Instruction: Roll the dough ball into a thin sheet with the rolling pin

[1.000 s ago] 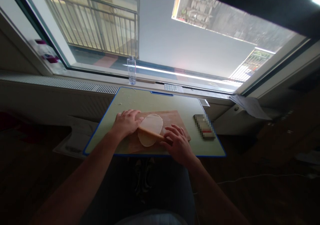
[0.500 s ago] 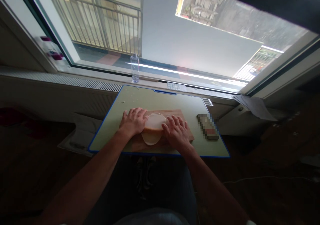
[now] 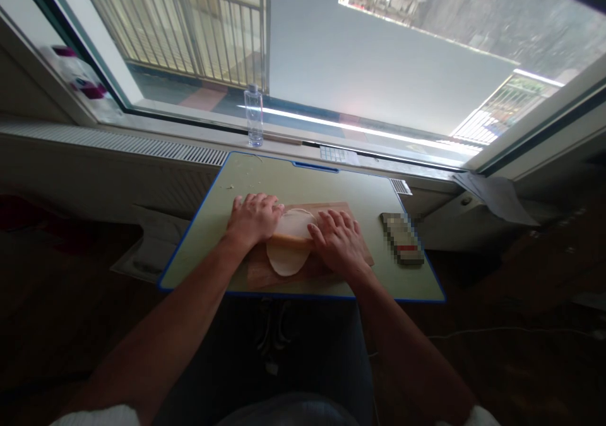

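A round, flat sheet of pale dough lies on a wooden board. Across its middle runs a light wooden rolling pin, with dough showing on both its near and far sides. My left hand rests palm down over the pin's left end, fingers stretched forward. Over the right end lies my right hand, its fingers also extended and slightly spread, the thumb pointing inward. Both ends of the pin are hidden beneath my palms.
The board sits on a pale green table with a blue rim. A pixelated, phone-shaped object lies on the right. Small crumbs dot the far left. Behind, a clear bottle stands on the sill by the window.
The rolling pin and both hands have shifted slightly away from me over the dough. The camera view has also moved a little; my hands keep their flat pose.
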Tool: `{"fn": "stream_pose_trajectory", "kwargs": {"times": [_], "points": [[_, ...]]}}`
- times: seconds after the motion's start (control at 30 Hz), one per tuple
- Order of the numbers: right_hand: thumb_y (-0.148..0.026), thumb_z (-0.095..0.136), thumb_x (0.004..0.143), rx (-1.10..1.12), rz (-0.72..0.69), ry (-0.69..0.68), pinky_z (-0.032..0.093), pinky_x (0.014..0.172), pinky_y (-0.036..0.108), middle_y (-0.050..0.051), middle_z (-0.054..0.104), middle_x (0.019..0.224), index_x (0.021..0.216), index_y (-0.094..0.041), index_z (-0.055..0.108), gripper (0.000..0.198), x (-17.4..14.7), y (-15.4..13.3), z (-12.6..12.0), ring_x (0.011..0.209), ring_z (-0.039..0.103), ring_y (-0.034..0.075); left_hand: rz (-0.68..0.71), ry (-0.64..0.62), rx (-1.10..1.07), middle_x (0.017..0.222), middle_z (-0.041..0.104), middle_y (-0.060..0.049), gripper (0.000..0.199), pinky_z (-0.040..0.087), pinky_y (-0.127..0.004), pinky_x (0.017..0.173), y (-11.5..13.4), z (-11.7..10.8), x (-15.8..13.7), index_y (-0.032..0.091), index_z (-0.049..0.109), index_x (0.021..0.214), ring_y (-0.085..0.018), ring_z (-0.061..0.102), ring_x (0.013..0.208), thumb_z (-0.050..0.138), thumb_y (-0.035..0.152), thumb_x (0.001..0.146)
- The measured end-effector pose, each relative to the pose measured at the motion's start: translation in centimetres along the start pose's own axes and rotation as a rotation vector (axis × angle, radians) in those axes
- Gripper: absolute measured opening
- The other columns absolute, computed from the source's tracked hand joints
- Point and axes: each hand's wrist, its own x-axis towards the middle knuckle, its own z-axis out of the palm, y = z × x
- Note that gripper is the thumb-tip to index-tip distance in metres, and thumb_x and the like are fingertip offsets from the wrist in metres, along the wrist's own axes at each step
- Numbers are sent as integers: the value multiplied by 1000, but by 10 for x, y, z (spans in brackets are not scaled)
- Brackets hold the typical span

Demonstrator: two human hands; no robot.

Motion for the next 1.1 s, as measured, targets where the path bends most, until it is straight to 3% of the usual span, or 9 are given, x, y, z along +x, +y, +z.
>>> {"fn": "stream_pose_trajectory", "kwargs": {"times": [0.2,0.57,1.1], "points": [[-64,41,111,21,-16,-11,31,126,53,8,55,163,154,-25,59,61,10,2,-1,153,41,35,34,66,9,121,78,-16,47,42,-53,105,3,-4,6,21,79,109,-35,66,119,39,46,106],[-62,41,112,48,-16,-30,33,124,51,8,56,161,152,-26,60,58,22,4,-5,151,41,33,41,61,3,105,81,-19,54,41,-52,102,5,-6,25,18,84,94,-36,69,113,40,48,104],[-65,41,110,50,10,-46,33,122,50,9,56,159,146,-28,63,56,43,10,0,148,41,33,8,-36,61,106,81,-21,60,39,-54,102,9,-6,44,18,85,106,-37,73,112,36,53,104]]}}
